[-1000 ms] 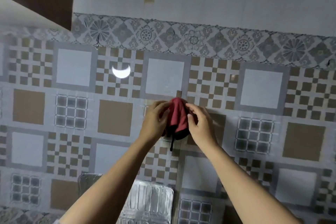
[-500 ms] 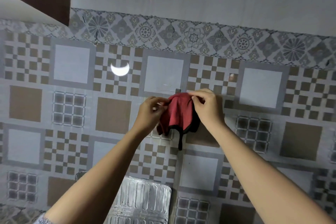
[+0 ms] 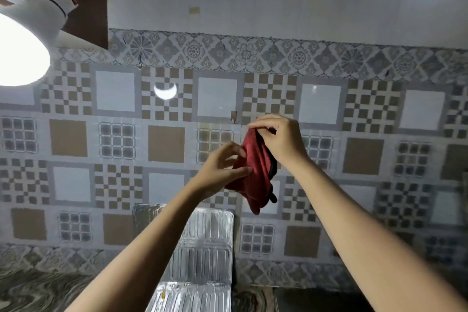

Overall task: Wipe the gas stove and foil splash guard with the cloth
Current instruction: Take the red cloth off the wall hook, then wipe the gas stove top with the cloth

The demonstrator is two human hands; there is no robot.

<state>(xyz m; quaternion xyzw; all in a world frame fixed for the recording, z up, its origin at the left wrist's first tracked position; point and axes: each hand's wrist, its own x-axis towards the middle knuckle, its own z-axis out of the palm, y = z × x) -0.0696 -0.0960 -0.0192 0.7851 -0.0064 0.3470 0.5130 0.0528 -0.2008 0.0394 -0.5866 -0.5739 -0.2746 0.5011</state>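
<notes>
The cloth, a dark red piece of soft fabric with a black border, hangs in the air in front of the wall, at the middle of the view and above the foil guard. It is crumpled and folded on itself, narrow at the top and wider below, with one corner pointing down and a short black tab at its right lower edge.

The tiled wall fills almost all the view, with squares in brown, grey and white and a flowered band above them. At the lower left lies a grey marbled counter. The silver ribbed foil splash guard stands against the wall at the bottom centre, under the two forearms. A bright round white lamp shines at the upper left.

The right hand is highest; its fingers are curled and pinch the top edge of the cloth. The left hand is lower, at the left side of the cloth, with thumb and fingers spread and nearly straight, touching the fabric; I cannot tell if it really holds it. A small hook sits on the wall just left of the right hand, apart from the cloth.
</notes>
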